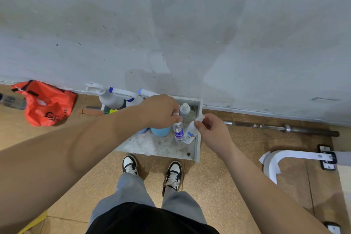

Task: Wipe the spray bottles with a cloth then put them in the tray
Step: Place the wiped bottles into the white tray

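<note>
Cork-toned flooring (209,186) fills the bottom of the frame, where the person stands in black-and-white trainers (171,175) facing a shallow grey tray (197,150) set on the floor against the wall (190,34). Just past the toes, both hands work over the tray's right side. The left hand (161,112) is curled round the top of a small clear bottle (179,131) with a blue label, which stands upright on the tray floor. The right hand (212,131) pinches the cap of a white bottle (190,133) between thumb and fingertips. That bottle leans, its base close to the tray's right wall and just beside the clear one; whether the base bears on the tray I cannot tell. No cloth is visible in either hand, so wiping cannot be confirmed. First risk: the white bottle is held by its cap alone, and a loose cap or a slip would drop it onto its neighbour. Second risk: the two bottles are near touching, so righting one could tip the other. Further back, a third small white bottle (184,109) stands near the tray's far right corner, and a pale blue container (160,131) sits partly under the left hand, narrowing the room. Farthest, at the tray's upper left, large trigger sprayers (114,99) stand by the wall, where a nudge from the left forearm (114,125) could unsettle them.
</note>
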Motion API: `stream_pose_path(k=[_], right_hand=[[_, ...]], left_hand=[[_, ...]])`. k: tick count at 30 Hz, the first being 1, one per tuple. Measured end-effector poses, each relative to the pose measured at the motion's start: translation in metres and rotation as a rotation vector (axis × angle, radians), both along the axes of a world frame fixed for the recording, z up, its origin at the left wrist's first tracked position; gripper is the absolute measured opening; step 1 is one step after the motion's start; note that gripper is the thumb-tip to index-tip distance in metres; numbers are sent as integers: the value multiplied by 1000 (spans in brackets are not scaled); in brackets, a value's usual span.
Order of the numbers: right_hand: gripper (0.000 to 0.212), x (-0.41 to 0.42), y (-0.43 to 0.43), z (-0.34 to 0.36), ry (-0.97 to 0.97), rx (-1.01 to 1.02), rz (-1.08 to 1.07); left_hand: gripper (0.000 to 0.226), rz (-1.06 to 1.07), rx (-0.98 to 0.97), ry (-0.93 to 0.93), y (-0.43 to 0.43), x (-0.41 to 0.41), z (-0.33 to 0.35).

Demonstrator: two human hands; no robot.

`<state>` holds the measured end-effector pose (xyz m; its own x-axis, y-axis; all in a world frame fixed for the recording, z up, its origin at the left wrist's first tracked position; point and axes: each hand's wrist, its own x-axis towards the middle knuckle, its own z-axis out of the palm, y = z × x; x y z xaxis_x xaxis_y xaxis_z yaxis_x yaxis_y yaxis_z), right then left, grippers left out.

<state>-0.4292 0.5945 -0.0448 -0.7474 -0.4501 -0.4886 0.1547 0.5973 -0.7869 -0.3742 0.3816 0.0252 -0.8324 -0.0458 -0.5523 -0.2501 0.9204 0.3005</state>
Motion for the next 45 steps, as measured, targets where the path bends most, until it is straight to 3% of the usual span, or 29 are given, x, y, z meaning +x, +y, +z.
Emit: stream_pose_path(k=[8,21,39,45], right_hand=[[12,12,-16,-25,81,151,119],[9,21,-22,-38,110,125,113],[9,30,-23,-46,169,77,114],[5,32,-23,-48,174,61,118]], left_hand=[[32,-61,-173,-132,23,7,-34],[26,-110,-333,-123,28,5,-57],[8,-238,-359,-113,25,8,-57],[13,-234,-332,-85,21,8,-62]])
